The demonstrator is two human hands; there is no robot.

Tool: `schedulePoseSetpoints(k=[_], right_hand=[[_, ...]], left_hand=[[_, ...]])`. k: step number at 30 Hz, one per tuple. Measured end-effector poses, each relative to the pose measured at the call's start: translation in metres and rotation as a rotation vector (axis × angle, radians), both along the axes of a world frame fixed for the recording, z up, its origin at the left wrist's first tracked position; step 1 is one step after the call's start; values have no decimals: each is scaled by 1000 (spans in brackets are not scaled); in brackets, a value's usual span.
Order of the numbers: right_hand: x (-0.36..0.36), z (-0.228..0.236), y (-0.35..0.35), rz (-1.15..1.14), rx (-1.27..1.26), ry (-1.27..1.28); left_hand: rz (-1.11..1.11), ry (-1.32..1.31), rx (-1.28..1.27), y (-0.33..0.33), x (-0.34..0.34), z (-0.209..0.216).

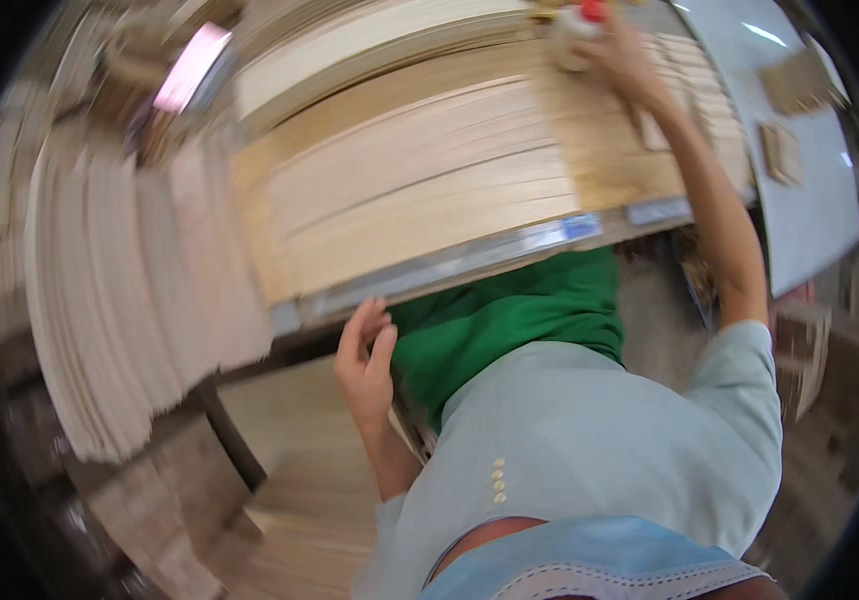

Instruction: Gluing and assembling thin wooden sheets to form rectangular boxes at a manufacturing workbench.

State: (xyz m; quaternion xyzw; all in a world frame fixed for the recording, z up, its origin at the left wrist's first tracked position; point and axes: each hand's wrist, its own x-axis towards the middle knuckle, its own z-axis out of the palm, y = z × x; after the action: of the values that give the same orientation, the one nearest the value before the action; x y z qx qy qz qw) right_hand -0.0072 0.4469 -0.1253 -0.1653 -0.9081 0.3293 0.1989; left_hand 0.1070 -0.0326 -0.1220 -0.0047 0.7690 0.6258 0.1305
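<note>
My right hand (621, 62) reaches to the far right of the workbench and is wrapped round a white squeeze bottle (571, 50) with a red cap. The bottle stands upright or nearly so; blur hides its details. My left hand (363, 358) hangs at the bench's front edge, fingers loosely bent, thumb apart, holding nothing. Between the hands, several pale thin wooden boards (429, 165) lie side by side on the yellowish bench top (604, 135). A metal strip (439, 262) with a blue patch at its right end runs along the front edge.
A tall stack of long wooden strips (129, 290) overhangs the bench at left. More boards (369, 50) are piled along the back. Small wooden pieces (699, 90) sit at right, beside a whitish table (809, 200). A lit phone-like screen (194, 65) stands at the back left.
</note>
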Motion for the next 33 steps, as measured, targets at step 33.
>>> schedulePoseSetpoints(k=[33], right_hand=[[221, -17, -81, -431, -835, 320]], left_hand=[[-428, 482, -366, 123, -90, 15]])
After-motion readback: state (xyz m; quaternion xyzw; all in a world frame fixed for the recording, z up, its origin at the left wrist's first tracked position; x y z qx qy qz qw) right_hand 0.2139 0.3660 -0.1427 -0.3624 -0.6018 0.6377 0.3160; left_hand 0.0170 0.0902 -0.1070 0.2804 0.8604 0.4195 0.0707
